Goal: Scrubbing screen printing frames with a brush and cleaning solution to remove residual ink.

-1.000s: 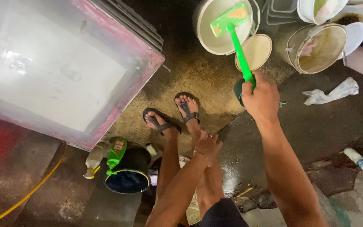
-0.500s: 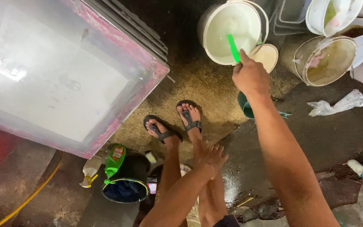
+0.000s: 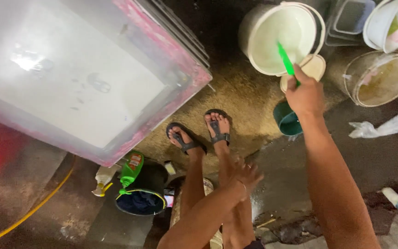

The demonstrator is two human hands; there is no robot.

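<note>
Raised further, right hand [image 3: 306, 94] grips green brush [image 3: 285, 59] in white bucket [image 3: 279, 37]; left hand [image 3: 245, 175] loose.

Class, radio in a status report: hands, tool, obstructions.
Right hand shut on green tool, tip in white bucket. Left hand empty, above knee. Small teal cup under right hand.

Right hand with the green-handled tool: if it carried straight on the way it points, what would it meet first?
Probably the white bucket. The right hand aims the green handle up into its pale inside, the tip already over the rim. Depth is unclear, so contact cannot be confirmed.
</note>
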